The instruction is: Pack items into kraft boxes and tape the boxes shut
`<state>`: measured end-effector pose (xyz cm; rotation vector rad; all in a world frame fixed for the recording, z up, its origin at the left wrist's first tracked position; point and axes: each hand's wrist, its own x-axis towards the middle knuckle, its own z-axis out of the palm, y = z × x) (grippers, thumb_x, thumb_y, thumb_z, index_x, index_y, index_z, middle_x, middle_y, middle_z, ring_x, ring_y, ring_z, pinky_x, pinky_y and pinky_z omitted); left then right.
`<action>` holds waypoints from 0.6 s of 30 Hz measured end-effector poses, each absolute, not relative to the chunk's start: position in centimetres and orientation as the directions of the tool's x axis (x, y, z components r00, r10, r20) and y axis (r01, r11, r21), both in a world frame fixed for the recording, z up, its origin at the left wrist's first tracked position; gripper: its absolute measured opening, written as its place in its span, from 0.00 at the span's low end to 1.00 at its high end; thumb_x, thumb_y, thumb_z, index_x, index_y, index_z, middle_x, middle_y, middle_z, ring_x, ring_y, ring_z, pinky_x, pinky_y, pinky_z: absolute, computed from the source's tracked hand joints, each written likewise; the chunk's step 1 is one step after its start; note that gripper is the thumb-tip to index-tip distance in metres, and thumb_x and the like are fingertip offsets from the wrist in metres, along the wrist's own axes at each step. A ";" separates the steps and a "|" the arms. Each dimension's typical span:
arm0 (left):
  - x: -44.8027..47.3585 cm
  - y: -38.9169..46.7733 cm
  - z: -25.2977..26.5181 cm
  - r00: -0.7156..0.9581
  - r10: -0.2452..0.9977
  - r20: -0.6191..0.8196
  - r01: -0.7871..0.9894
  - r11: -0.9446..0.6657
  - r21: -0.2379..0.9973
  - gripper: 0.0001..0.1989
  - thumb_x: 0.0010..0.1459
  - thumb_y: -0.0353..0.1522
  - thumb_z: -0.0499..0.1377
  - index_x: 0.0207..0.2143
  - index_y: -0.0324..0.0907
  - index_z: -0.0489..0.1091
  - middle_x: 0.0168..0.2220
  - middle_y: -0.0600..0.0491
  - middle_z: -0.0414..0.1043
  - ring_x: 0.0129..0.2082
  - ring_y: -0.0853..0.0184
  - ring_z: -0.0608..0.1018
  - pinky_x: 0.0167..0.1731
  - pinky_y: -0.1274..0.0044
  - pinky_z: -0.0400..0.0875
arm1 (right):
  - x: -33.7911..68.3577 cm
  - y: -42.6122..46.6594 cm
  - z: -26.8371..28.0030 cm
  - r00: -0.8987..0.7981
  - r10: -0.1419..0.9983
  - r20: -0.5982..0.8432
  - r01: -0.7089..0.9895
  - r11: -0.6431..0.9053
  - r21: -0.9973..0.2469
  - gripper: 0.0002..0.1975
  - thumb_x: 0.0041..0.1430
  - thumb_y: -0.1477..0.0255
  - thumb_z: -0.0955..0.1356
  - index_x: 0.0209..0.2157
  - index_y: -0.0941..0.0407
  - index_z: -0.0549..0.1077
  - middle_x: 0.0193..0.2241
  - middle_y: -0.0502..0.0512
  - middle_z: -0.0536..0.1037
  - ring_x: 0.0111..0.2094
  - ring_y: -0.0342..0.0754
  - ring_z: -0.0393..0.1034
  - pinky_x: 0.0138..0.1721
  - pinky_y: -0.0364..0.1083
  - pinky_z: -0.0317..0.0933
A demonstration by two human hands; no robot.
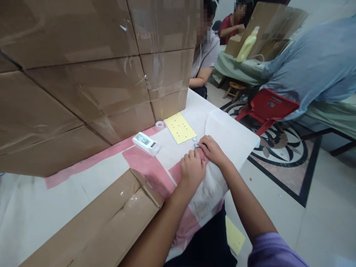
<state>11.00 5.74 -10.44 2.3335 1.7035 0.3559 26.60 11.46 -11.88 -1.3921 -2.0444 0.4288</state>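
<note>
My left hand (193, 167) is at the table's near edge, its fingers curled down over the pink and white tablecloth (164, 152). Close beside it, my right hand (213, 150) has its fingers bent inward and pressed together. A small pale piece with dark outlines (197, 145) shows just past the fingertips; most of it is hidden. Whatever lies within either hand is too covered to name. Just beyond is a yellow scallop-edged sheet (180, 128) with small dark dots, lying flat. Left of that sheet rests a white boxy device (146, 144) with a picture on top.
A roll of tape (160, 125) lies by tall stacked cartons (111, 81). A long cardboard box (97, 222) stands at my left forearm. Another yellow sheet (234, 235) is below the table edge. People sit beyond, one on a red chair (271, 105), near a yellow bottle (248, 44).
</note>
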 end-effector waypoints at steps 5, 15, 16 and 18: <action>11.0 5.7 -10.2 0.286 0.956 0.064 0.903 -0.291 0.315 0.30 0.64 0.37 0.55 0.67 0.45 0.56 0.45 0.47 0.72 0.42 0.57 0.76 0.40 0.68 0.69 | 26.5 11.3 -11.4 -0.239 0.931 0.276 0.714 0.361 -0.600 0.08 0.66 0.75 0.61 0.32 0.53 0.67 0.35 0.58 0.73 0.40 0.55 0.64 0.45 0.55 0.61; 10.9 5.7 -10.6 0.302 0.950 0.078 0.898 -0.310 0.313 0.28 0.64 0.37 0.54 0.66 0.43 0.60 0.45 0.48 0.72 0.42 0.57 0.76 0.40 0.68 0.70 | 26.6 11.4 -11.7 -0.253 0.925 0.285 0.700 0.378 -0.606 0.08 0.67 0.75 0.61 0.32 0.54 0.66 0.36 0.58 0.73 0.41 0.54 0.63 0.44 0.53 0.60; 10.9 5.7 -10.6 0.303 0.950 0.077 0.897 -0.311 0.314 0.28 0.64 0.37 0.54 0.65 0.43 0.60 0.45 0.48 0.72 0.42 0.57 0.76 0.39 0.68 0.70 | 26.6 11.4 -11.7 -0.253 0.925 0.284 0.701 0.377 -0.606 0.08 0.67 0.75 0.61 0.32 0.54 0.66 0.36 0.58 0.73 0.41 0.54 0.63 0.44 0.53 0.60; 11.0 5.8 -10.5 0.300 0.951 0.076 0.898 -0.308 0.314 0.26 0.64 0.37 0.54 0.64 0.42 0.62 0.45 0.47 0.72 0.43 0.57 0.76 0.39 0.67 0.70 | 26.6 11.4 -11.7 -0.252 0.925 0.284 0.701 0.377 -0.605 0.08 0.68 0.75 0.61 0.32 0.54 0.66 0.36 0.58 0.72 0.41 0.54 0.63 0.44 0.54 0.60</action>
